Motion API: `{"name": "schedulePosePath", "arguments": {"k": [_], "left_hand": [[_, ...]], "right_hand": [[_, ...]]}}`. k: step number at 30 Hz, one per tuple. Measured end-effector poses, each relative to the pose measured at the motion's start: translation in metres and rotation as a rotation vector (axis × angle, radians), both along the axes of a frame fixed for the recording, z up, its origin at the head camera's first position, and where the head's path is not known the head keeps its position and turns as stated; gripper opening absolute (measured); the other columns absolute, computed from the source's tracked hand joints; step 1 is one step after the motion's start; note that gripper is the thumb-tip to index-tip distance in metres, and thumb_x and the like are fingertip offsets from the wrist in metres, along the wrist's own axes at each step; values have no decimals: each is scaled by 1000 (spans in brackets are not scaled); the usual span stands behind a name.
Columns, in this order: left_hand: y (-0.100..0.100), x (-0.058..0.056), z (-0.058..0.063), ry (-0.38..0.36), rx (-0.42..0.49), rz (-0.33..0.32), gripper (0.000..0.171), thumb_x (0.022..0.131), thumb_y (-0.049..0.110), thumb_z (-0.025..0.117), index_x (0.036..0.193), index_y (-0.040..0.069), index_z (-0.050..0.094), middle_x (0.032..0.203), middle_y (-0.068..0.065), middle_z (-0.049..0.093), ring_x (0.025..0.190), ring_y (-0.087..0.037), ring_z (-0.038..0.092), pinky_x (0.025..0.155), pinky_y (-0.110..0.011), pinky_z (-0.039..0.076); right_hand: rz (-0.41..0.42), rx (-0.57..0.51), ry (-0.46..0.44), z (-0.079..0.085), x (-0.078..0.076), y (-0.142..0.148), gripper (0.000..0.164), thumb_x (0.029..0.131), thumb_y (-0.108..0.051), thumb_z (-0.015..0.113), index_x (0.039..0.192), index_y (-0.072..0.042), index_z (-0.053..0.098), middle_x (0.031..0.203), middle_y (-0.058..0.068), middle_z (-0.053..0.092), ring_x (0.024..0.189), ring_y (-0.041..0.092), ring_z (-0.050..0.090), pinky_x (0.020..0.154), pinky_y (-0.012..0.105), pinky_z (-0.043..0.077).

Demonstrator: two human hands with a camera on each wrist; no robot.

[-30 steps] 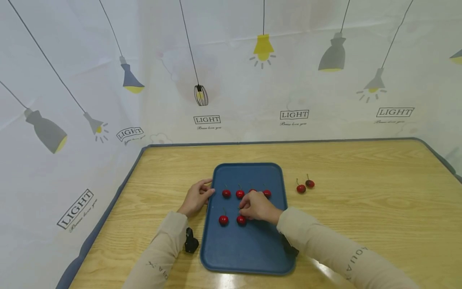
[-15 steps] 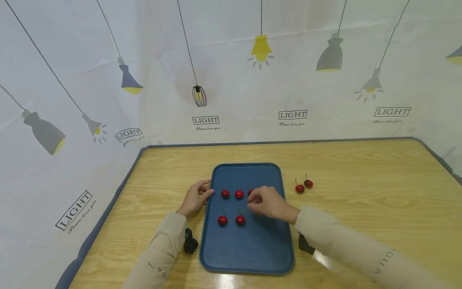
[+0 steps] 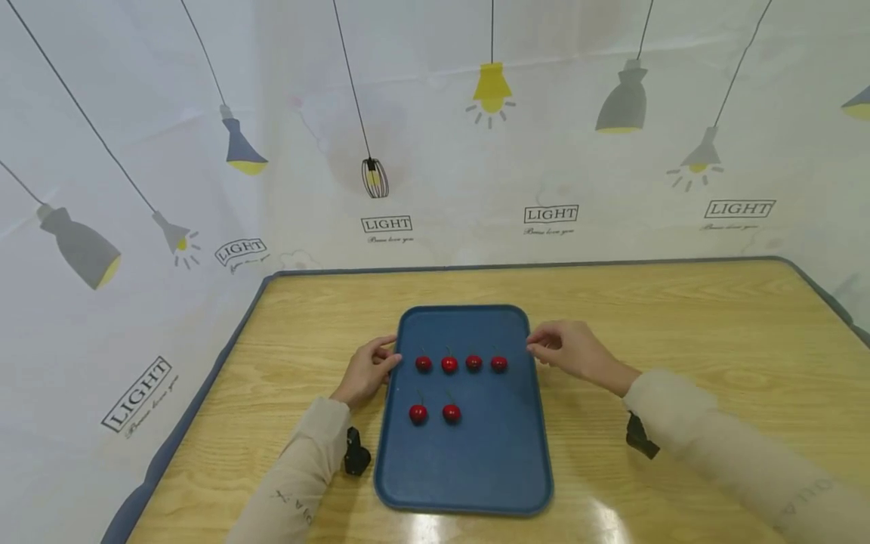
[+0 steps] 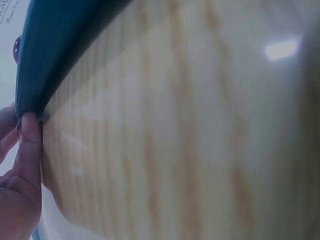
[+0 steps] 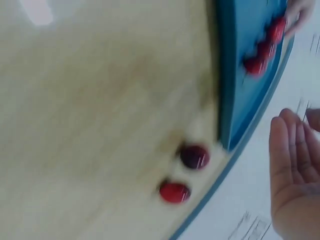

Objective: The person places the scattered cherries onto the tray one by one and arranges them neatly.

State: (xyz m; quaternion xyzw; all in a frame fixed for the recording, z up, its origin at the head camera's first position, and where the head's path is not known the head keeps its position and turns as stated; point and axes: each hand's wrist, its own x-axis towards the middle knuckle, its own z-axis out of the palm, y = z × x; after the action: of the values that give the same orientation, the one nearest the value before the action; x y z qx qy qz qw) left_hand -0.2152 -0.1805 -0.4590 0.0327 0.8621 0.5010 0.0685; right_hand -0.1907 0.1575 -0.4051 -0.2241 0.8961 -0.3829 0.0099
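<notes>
My left hand (image 3: 367,373) holds the left rim of a blue tray (image 3: 469,476), thumb at the rim and fingers beside it. In the left wrist view, its fingertips meet the tray edge. On the tray, several red cherries (image 3: 449,364) form a back row, with two cherries (image 3: 451,413) in front. My right hand (image 3: 571,349) hovers over the tray's right rim, fingers loosely bent and holding nothing. A dark cherry (image 5: 194,156) and a red cherry (image 5: 175,192) lie on the table near it in the right wrist view; in the head view the right hand hides them.
The tray stands on a wood-grain table (image 3: 707,332) with a blue edge. Behind the table hangs a pale wall covering (image 3: 448,151) printed with lamps. Black devices are strapped under the left wrist (image 3: 356,452) and right wrist (image 3: 641,437).
My right hand has let go of a cherry in the front row and moved right and back, off the tray's middle to its right rim. The left hand has stayed at the left rim.
</notes>
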Motion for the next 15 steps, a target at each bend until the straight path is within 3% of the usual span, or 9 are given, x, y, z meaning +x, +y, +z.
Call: {"name": "schedulePosePath", "arguments": {"k": [4,9,15], "left_hand": [[-1,0,0,1,0,2,42,87,11,57,128,5,46,92,-13,55,69,-16,53,55,-28,50],[-2,-1,-1,-1,-3,2,42,87,11,57,127,5,47,91,-12,55,68,-16,53,55,-28,50],[0,0,1,1,-10,7,42,87,11,57,127,5,47,91,-12,55,69,-16,53,55,-28,51]], "right_hand": [[-49,49,47,4,-15,20,17,84,-9,59,96,2,64,81,8,63,68,19,58,60,30,49],[-110,87,34,0,-27,42,23,87,-12,57,103,3,61,91,13,63,80,25,59,69,39,49],[-119,72,26,-14,-35,61,24,87,-10,56,104,7,59,91,17,62,77,27,60,65,35,51]]}}
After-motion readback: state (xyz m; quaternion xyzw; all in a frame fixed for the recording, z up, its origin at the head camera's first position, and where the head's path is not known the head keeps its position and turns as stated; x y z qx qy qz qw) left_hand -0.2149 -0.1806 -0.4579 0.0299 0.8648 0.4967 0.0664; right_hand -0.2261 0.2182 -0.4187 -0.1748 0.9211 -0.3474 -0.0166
